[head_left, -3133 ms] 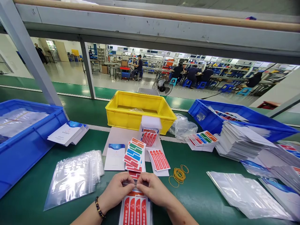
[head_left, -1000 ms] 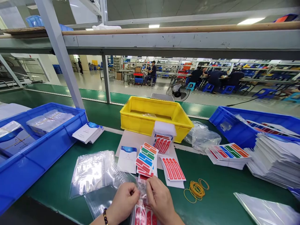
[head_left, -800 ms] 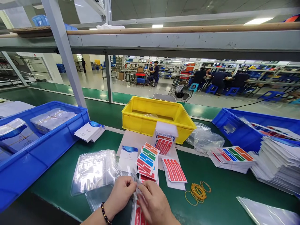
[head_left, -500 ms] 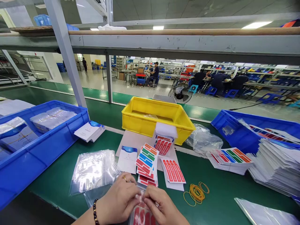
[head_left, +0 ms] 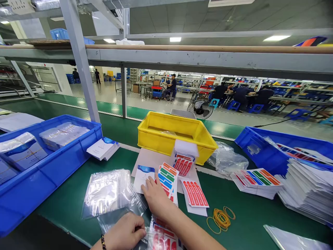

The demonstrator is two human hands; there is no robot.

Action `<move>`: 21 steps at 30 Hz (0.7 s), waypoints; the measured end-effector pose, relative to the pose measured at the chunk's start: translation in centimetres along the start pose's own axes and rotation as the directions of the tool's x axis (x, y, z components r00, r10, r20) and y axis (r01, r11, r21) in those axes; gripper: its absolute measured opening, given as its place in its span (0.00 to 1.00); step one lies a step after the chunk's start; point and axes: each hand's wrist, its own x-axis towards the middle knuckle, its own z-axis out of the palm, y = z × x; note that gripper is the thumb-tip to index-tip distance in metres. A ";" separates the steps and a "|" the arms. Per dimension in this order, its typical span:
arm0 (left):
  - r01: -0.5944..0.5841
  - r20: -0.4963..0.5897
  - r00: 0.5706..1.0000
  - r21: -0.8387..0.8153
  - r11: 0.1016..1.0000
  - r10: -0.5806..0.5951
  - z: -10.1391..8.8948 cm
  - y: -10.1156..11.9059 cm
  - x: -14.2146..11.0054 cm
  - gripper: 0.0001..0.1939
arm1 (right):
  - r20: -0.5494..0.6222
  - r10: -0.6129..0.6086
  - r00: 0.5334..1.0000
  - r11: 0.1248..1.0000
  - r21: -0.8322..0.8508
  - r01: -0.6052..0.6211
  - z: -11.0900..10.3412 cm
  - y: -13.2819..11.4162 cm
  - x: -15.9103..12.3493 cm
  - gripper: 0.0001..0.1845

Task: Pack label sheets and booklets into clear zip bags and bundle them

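My left hand point(head_left: 126, 232) is closed on a clear plastic bag point(head_left: 122, 215) with red label sheets point(head_left: 162, 238) in it, at the bottom edge. My right hand point(head_left: 155, 196) reaches forward with fingers stretched out, its fingertips on the white and blue booklet point(head_left: 142, 176) next to the stack of multicoloured label sheets point(head_left: 166, 177). A stack of red label sheets point(head_left: 194, 193) lies to the right of that hand. A pile of empty clear bags point(head_left: 108, 191) sits left of it.
A yellow bin point(head_left: 177, 137) stands behind the sheets, blue bins point(head_left: 39, 173) point(head_left: 273, 152) at both sides. Yellow rubber bands point(head_left: 220, 218), more label stacks point(head_left: 256, 180), white booklets point(head_left: 103, 148) and a crumpled bag point(head_left: 227, 160) lie on the green belt. People sit at tables far behind.
Both hands were together pinching the bag's top. Now my right hand has left the bag and reached forward to the booklet, while my left hand keeps hold of the bag.
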 end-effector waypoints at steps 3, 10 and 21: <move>0.003 -0.042 0.999 -0.064 0.998 -0.006 0.2 -0.6 0.0 0.08 | 0.090 0.031 0.995 0.998 -0.062 -0.025 0.0 0.0 1.3 0.18; 0.008 -0.042 0.999 -0.271 0.963 -0.020 0.5 -1.8 0.6 0.13 | -0.054 0.077 0.996 0.997 0.033 -0.075 0.9 1.7 1.9 0.10; 0.140 0.148 0.956 -0.989 -0.047 -0.253 -1.1 -2.6 1.4 0.15 | -0.475 0.017 0.880 0.922 0.348 0.170 -2.0 0.5 -4.2 0.10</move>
